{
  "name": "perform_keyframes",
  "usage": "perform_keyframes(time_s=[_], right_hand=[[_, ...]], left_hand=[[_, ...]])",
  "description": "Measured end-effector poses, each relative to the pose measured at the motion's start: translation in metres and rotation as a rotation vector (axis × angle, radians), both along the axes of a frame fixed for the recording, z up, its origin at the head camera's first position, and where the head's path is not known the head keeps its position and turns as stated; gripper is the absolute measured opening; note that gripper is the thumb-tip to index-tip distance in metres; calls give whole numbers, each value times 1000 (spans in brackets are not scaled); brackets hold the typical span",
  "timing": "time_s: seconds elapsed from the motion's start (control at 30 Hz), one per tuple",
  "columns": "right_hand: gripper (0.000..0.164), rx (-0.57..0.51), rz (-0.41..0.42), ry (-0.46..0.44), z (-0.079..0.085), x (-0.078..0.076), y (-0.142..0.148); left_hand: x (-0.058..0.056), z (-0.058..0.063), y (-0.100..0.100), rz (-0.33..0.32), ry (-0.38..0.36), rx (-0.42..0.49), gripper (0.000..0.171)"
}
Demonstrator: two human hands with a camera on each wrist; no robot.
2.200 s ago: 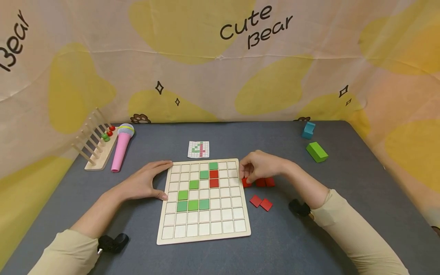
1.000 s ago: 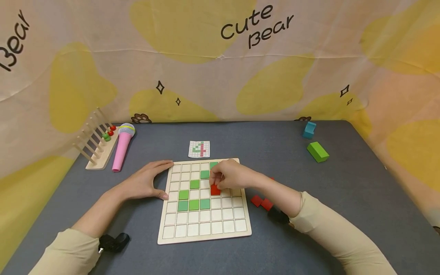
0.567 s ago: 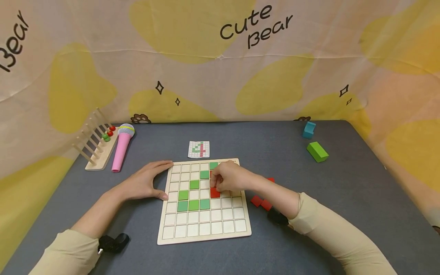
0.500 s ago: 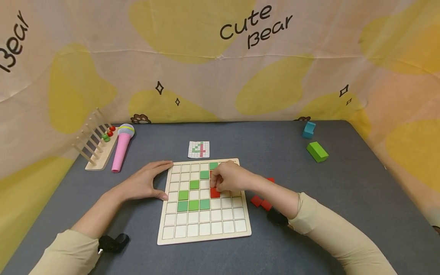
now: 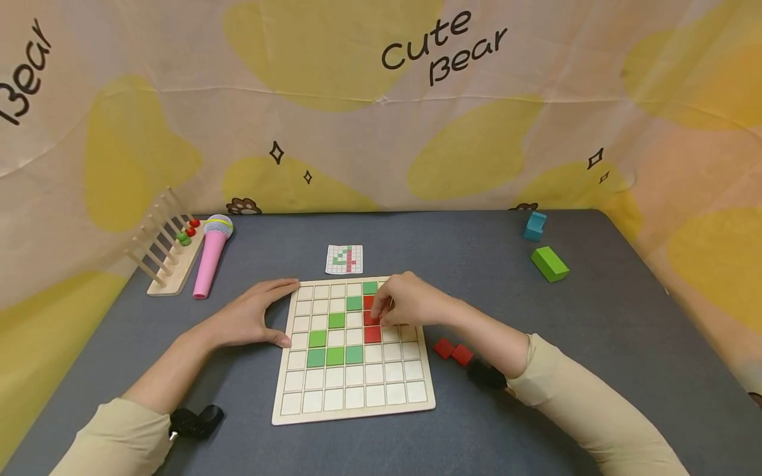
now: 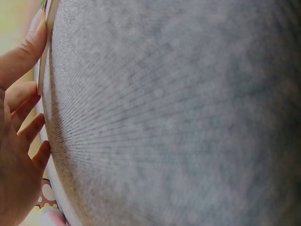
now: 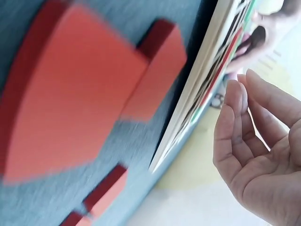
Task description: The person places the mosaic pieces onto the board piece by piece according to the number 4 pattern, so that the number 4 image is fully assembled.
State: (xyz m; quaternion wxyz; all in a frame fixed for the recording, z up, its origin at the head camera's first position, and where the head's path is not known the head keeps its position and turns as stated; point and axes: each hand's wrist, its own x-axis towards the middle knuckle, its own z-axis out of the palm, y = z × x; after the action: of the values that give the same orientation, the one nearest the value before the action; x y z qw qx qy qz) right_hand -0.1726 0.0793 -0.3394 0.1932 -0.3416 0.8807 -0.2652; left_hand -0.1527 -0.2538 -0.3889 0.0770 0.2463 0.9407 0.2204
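Note:
A pale wooden grid board (image 5: 354,396) lies on the table with several green tiles (image 5: 335,356) and a column of red tiles (image 5: 372,335) in its cells. My left hand (image 5: 247,314) rests at the board's left edge, thumb and fingers spread along it; in the left wrist view the fingertips (image 6: 44,148) touch that edge. Over the red column is my right hand (image 5: 413,304), its fingertips just off the tiles. In the right wrist view nothing shows between the bent fingers and thumb of the right hand (image 7: 263,155).
Loose red tiles (image 5: 444,348) lie right of the board, some hidden under the right forearm. A small pattern card (image 5: 344,259) lies behind the board. A pink microphone (image 5: 210,264) and a peg rack (image 5: 175,264) stand left; green (image 5: 550,263) and blue blocks (image 5: 534,226) are back right.
My right hand has carried a red tile from beside the board into the cell below the other two red tiles, let it go and drawn slightly up and right. The left hand has stayed put.

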Motion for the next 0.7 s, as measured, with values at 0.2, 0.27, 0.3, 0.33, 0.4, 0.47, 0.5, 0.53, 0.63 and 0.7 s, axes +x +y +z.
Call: perform_keyframes(time_s=[0.2, 0.27, 0.3, 0.33, 0.4, 0.47, 0.5, 0.53, 0.63, 0.7], right_hand=[[14, -22, -62, -26, 7, -7, 24], [14, -31, -74, -35, 8, -11, 33], [14, -35, -81, -41, 8, -12, 37], [14, -40, -85, -47, 8, -14, 41], [14, -46, -94, -61, 8, -17, 49], [15, -44, -99, -78, 8, -20, 57], [16, -41, -102, -87, 8, -21, 61], [16, -37, -101, -97, 7, -22, 65], [18, -16, -83, -123, 5, -26, 77], [19, -1, -66, -141, 3, -29, 85]], left_hand=[[0, 1, 0, 2, -5, -2, 104], [0, 2, 0, 3, -5, -1, 104], [0, 2, 0, 3, -5, -1, 103], [0, 2, 0, 3, -4, -2, 103], [1, 2, 0, 3, -2, -3, 103], [1, 2, 1, 3, 0, -1, 103], [1, 2, 1, 3, 1, -1, 103], [1, 2, 1, 5, 0, -1, 103], [1, 2, 1, 5, -1, 1, 103], [1, 2, 2, 5, -2, 2, 103]])
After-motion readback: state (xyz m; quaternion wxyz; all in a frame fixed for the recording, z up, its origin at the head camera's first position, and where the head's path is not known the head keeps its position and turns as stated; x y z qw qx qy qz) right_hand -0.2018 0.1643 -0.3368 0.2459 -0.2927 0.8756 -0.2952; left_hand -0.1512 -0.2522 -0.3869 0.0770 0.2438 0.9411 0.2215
